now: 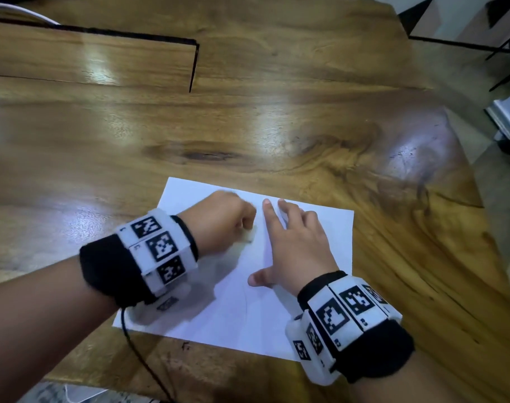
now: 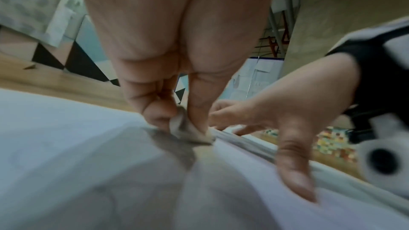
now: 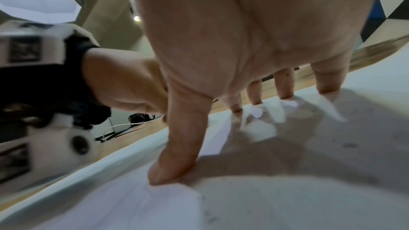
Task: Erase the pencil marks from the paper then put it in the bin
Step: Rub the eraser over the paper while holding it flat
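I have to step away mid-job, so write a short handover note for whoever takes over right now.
Left hand: pinching the eraser, its tip down on the paper.
Right hand: spread flat, fingertips and thumb pressing the paper to the wooden table.
Done: erasing is under way; the marks are too faint and blurred to tell how many remain.
Left: finish erasing, then bin the paper. No bin is in view.

White paper sheet (image 1: 306,309) lies flat on the wooden table, near its front edge, rotated slightly off square. Faint pencil lines on it, barely legible; a slight ridge or buckle runs down the middle between the two hands. Small whitish-grey eraser (image 2: 188,128), worn and smudged, sits tip-down on the sheet near its center.
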{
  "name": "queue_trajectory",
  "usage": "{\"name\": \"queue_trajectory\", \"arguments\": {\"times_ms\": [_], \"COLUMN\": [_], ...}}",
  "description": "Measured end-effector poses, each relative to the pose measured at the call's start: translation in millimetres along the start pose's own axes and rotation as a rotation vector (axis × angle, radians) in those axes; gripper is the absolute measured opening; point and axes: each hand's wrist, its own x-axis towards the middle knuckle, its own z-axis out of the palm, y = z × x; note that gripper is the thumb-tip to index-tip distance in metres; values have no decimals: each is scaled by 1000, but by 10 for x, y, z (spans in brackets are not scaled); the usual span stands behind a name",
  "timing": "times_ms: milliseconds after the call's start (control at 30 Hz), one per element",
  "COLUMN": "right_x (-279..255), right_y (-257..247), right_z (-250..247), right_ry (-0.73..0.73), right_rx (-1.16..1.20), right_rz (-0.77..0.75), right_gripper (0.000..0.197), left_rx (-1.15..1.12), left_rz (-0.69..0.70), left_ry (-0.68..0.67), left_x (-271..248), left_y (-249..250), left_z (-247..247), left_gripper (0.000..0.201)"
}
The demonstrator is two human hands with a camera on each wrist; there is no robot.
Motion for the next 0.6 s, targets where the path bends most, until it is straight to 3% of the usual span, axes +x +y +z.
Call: {"name": "queue_trajectory", "arguments": {"times_ms": [133, 267, 367, 467, 600], "right_x": [0, -3, -12, -13, -7], "right_y": [-5, -5, -3, 3, 2], "right_z": [-13, -13, -1, 5, -1], "right_ry": [-7, -2, 8, 9, 12], "right_rx": [-24, -7, 8, 14, 2], "right_rz": [0, 3, 0, -4, -4], "right_gripper": [124, 124, 124, 125, 125], "left_rx": [-68, -116, -15, 13, -80], "left_rz": [-87, -78, 25, 39, -77], "left_ry": [80, 104, 1, -79, 62], "left_x": [245, 55, -180, -170, 174], "left_y": [26, 33, 34, 12, -89], "left_z": [-90, 10, 107, 71, -101], "left_gripper": [13, 4, 15, 8, 8]}}
